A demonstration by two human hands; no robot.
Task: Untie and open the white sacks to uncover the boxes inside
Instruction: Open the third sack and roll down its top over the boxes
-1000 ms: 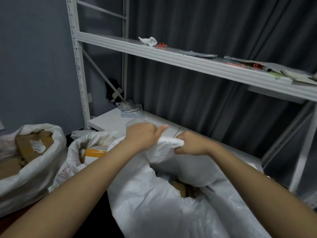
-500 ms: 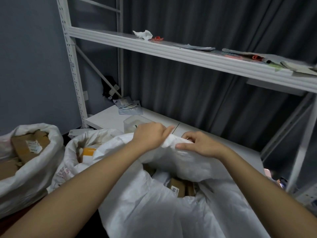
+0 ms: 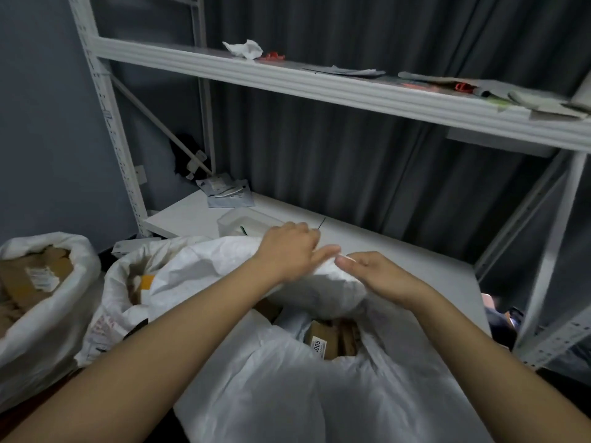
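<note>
Down in front of us, below the white shelving, the nearest white sack lies with its mouth partly parted, and a cardboard box with a printed label shows through the gap. Our left hand sits on the far fold of the rim with its fingers curled over the fabric, gripping it; our right hand is just beside it, thumb and forefinger pinched on the same rim where the two hands nearly touch. We judge the tie is already off this sack and we are at the opening step: spreading the rim. Next calls for drawing the hands apart and rolling the fabric down and outward until the boxes are fully bared. To our left, two other sacks stand open with boxes showing.
</note>
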